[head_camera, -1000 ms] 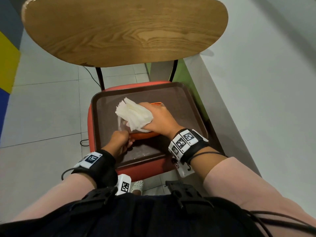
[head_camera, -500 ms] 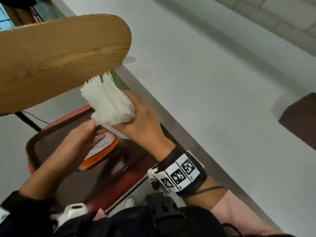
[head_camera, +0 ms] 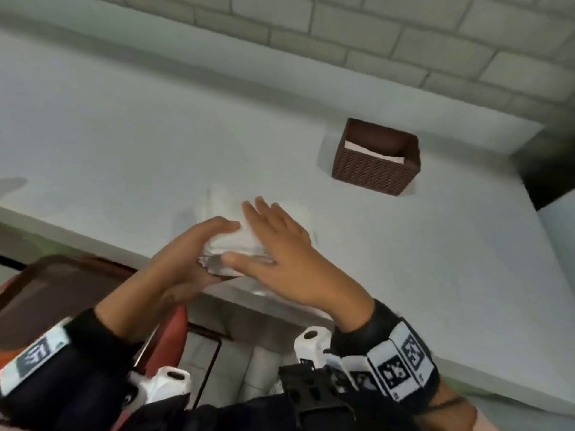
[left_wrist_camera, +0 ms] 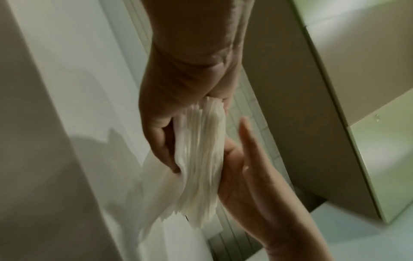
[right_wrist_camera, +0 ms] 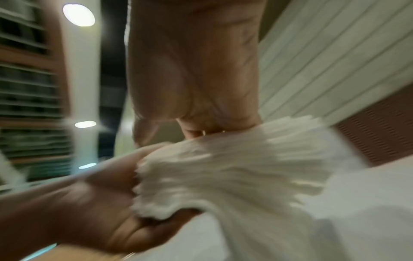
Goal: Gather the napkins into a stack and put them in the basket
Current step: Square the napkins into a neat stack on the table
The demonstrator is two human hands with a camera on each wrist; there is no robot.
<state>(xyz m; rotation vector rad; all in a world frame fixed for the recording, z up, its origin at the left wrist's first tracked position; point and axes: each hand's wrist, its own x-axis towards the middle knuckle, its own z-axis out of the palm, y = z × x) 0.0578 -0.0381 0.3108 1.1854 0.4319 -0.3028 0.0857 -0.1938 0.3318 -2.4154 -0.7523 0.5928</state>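
A thick stack of white napkins (head_camera: 231,242) (left_wrist_camera: 201,159) (right_wrist_camera: 234,176) is held between both hands just above the near edge of the white table (head_camera: 124,135). My left hand (head_camera: 186,259) (left_wrist_camera: 185,79) grips its left side, thumb on one face and fingers on the other. The right hand (head_camera: 280,244) (left_wrist_camera: 257,185) lies on the other face with straight fingers, its thumb along the near edge. The brown ribbed basket (head_camera: 373,172) (right_wrist_camera: 380,132) stands on the table to the far right of the hands, with white napkins inside it.
A brown tray (head_camera: 62,284) rests on the red chair seat at the lower left, below table level. A white brick wall (head_camera: 404,42) runs behind the table. A dark object (head_camera: 547,181) sits at the table's right end.
The stack went up off the tray on the chair and across to the table edge. My left hand has taken hold of it, and the right hand's fingers have straightened.
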